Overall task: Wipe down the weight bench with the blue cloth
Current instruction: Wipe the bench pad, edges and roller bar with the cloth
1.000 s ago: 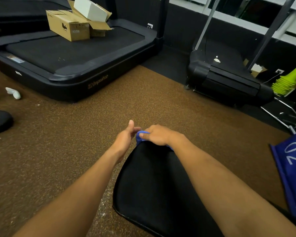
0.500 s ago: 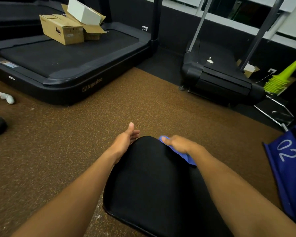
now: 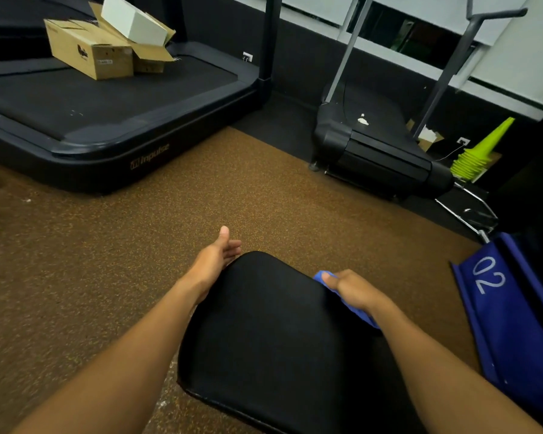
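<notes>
The black padded weight bench [image 3: 264,333] fills the lower middle of the head view, its rounded end pointing away from me. My right hand [image 3: 353,291] holds the blue cloth [image 3: 355,308] against the bench's right edge, fingers curled over it; most of the cloth is hidden under the hand. My left hand [image 3: 215,261] rests against the far left corner of the pad with straight fingers and the thumb up, holding nothing.
Brown speckled rubber floor [image 3: 201,208] surrounds the bench. A large black treadmill [image 3: 107,120] with cardboard boxes [image 3: 91,48] stands at far left, a smaller treadmill [image 3: 373,145] at far right. Stacked lime cones [image 3: 480,151] and a blue pad marked 02 [image 3: 508,324] lie right.
My right hand has slid the blue cloth from the bench's far tip around to the right edge and back toward me. The left hand stays at the far left corner.
</notes>
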